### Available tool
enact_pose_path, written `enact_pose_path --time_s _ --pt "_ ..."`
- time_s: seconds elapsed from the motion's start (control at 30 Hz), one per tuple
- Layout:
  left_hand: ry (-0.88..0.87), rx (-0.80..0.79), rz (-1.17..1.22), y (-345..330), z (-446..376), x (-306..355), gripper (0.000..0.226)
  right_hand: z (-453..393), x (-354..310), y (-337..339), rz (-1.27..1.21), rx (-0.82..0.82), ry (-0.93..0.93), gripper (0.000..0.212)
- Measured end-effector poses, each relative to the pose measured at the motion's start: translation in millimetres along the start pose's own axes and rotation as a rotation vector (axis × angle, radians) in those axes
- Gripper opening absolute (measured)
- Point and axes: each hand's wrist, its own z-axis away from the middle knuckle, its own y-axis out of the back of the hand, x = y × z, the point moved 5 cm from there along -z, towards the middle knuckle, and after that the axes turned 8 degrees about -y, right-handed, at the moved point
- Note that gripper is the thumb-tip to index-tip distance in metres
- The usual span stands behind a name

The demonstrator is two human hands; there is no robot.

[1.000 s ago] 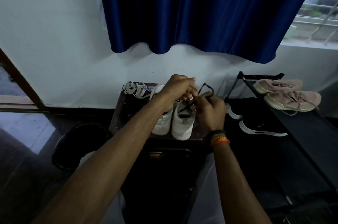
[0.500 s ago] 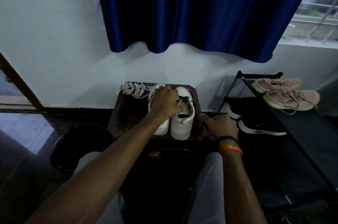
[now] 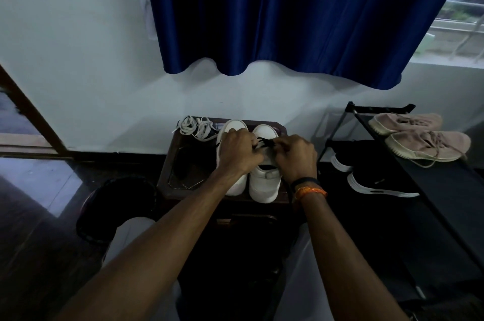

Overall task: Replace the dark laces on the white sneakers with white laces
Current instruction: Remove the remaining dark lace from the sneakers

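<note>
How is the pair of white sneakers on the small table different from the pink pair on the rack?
The white sneakers stand on the dark table in front of the person; the pink sneakers lie on the top shelf of the black rack at the right. Both hands work at a white sneaker's dark lace; nobody touches the pink pair. The pink pair's laces match its colour. In each pair the shoes lie side by side.

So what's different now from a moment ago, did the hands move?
The right hand came up from the table edge to the right sneaker, and the left hand slid across; both now pinch its dark lace. The white laces, left sneaker and rack shoes stayed put.
</note>
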Motion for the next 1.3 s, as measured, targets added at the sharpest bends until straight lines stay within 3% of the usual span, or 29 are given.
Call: enact_pose_path --time_s 0.2,0.27,0.4,0.5,0.57,0.73,0.8,0.9,1.0,1.07,1.17,1.23,1.3 --pt "-0.001 -0.007 -0.008 -1 -1 -2 0.004 -2 26 3 -0.239 -0.036 -0.186 0.016" --pt "-0.034 0.017 -0.012 -2 -1 -1 0.011 -2 26 3 -0.245 -0.037 -0.190 0.016" --pt "-0.272 0.121 -0.247 -3 -1 17 0.032 -3 24 3 -0.217 -0.032 -0.143 0.018" --pt "-0.462 0.155 -0.295 -8 -4 32 0.026 -2 21 3 -0.207 -0.035 -0.131 0.015" --pt "-0.487 0.131 -0.305 -15 -10 29 0.019 -2 22 4 -0.218 -0.031 -0.129 0.014" --pt "-0.387 0.178 -0.107 -12 -13 21 0.007 0 30 5 -0.254 0.007 -0.187 0.012" --pt "-0.214 0.203 0.025 -9 -15 10 0.012 2 33 4 -0.258 0.021 -0.209 0.014" --pt "0.099 0.244 0.414 -3 -19 -6 0.013 4 34 6 -0.244 0.047 -0.216 0.010" --pt "0.205 0.144 0.663 0 -25 -2 0.026 4 30 6 -0.209 0.046 -0.188 0.013" --pt "0.073 -0.011 0.562 4 -27 14 0.028 3 24 5 -0.167 0.045 -0.150 0.013" --pt "-0.189 -0.221 0.111 8 -27 34 0.031 3 16 4 -0.128 0.041 -0.134 0.013" --pt "-0.274 -0.278 -0.094 6 -29 40 0.025 2 15 5 -0.098 0.041 -0.125 0.014" --pt "-0.285 -0.288 -0.152 7 -31 41 0.013 3 14 5 -0.090 0.047 -0.115 0.013"
